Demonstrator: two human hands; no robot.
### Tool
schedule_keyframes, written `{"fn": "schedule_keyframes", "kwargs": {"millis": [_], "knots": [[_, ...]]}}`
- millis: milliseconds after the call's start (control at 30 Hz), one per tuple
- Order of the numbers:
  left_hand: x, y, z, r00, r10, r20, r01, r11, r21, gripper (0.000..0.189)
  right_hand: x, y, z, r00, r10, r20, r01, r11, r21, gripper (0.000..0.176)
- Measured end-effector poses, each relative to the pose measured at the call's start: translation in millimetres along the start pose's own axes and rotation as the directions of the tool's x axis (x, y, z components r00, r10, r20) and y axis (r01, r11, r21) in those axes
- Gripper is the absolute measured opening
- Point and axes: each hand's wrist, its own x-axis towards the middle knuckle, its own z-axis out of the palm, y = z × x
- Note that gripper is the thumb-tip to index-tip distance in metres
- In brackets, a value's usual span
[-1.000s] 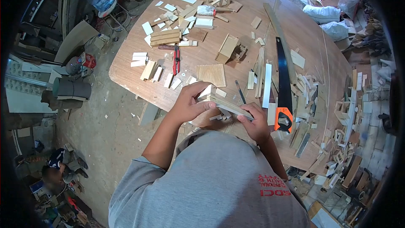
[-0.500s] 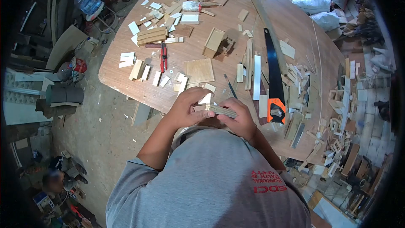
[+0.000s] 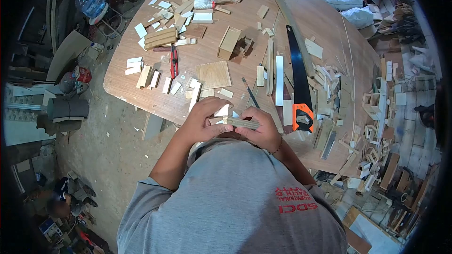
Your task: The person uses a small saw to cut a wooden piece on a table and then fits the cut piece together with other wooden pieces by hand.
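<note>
Close to my body, at the table's near edge, both hands hold a small wooden piece point(image 3: 241, 123) made of stacked strips. My left hand point(image 3: 202, 120) grips its left end, where a white-faced block point(image 3: 223, 111) stands up between thumb and fingers. The right end is pinched by my right hand point(image 3: 263, 130), its thumb along the near side. Just beyond my hands lie a square wooden panel point(image 3: 213, 75) and a pencil-like dark stick point(image 3: 250, 92). Several small wood blocks point(image 3: 154, 79) stand to the left of the panel.
A handsaw point(image 3: 299, 75) with an orange handle lies to the right beside a long wood strip point(image 3: 287, 16). Red pliers-like tool point(image 3: 174, 62), a small wooden box point(image 3: 229, 42) and many offcuts point(image 3: 162, 36) cover the table point(image 3: 127, 84). A person point(image 3: 70, 197) is at lower left.
The view has shifted slightly, so the table and tools appear a little further left and up. Both hands keep hold of the wooden piece, with little change in grip.
</note>
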Motion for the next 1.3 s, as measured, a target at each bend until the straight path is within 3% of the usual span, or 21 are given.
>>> {"fn": "schedule_keyframes", "kwargs": {"millis": [233, 433, 533, 600, 633, 700, 733, 800, 933, 1033, 1133, 1233, 1300], "knots": [[-1, 3, 9, 1.0, -0.006, -0.008, 0.006, 1.0, -0.001, 0.055, -6, -1, -4, 0.999, -0.015, -0.031, 0.015, 1.0, 0.01, 0.028], [-7, 13, 23, 0.979, -0.203, -0.002, 0.202, 0.974, -0.098, 0.054, -15, -1, -7, 0.999, 0.035, -0.038, -0.034, 0.999, 0.026, 0.027], [-14, 8, 33, 0.984, -0.18, -0.008, 0.173, 0.955, -0.242, 0.048, -22, 0, -9, 0.997, 0.062, -0.036, -0.059, 0.995, 0.078, 0.026], [-18, 12, 37, 0.924, -0.374, 0.08, 0.319, 0.638, -0.701, 0.041, -28, 7, -10, 0.993, 0.12, -0.013, -0.114, 0.971, 0.212, 0.026], [-19, 13, 40, 0.924, -0.374, 0.073, 0.315, 0.641, -0.7, 0.041, -31, 10, -9, 0.993, 0.114, -0.008, -0.11, 0.971, 0.212, 0.026], [-19, 13, 51, 0.892, -0.447, 0.073, 0.367, 0.619, -0.694, 0.031, -35, 14, -8, 0.98, 0.196, 0.029, -0.187, 0.869, 0.458, 0.024], [-20, 12, 57, 0.893, -0.445, 0.069, 0.363, 0.621, -0.694, 0.031, -36, 13, -9, 0.981, 0.192, 0.032, -0.185, 0.871, 0.456, 0.024], [-21, 10, 68, 0.927, -0.375, -0.02, 0.228, 0.605, -0.763, 0.025, -38, 10, -11, 0.963, 0.249, 0.104, -0.262, 0.768, 0.584, 0.022], [-19, 5, 79, 0.915, -0.392, -0.094, 0.195, 0.634, -0.749, 0.03, -45, 17, -18, 0.957, 0.276, 0.085, -0.282, 0.828, 0.485, 0.02], [-15, 8, 87, 0.895, -0.443, -0.058, 0.286, 0.669, -0.686, 0.034, -47, 22, -22, 0.983, 0.172, -0.06, -0.129, 0.891, 0.435, 0.018], [-9, 14, 99, 0.909, -0.379, -0.175, 0.161, 0.704, -0.691, 0.04, -49, 20, -30, 0.98, 0.178, -0.09, -0.128, 0.907, 0.401, 0.017], [-8, 15, 105, 0.9, -0.37, -0.23, 0.198, 0.818, -0.54, 0.044, -52, 23, -36, 0.983, 0.167, -0.07, -0.133, 0.928, 0.349, 0.017], [-7, 12, 109, 0.921, -0.284, -0.267, 0.148, 0.888, -0.435, 0.044, -54, 23, -37, 0.97, 0.226, -0.088, -0.18, 0.914, 0.363, 0.018]]}}
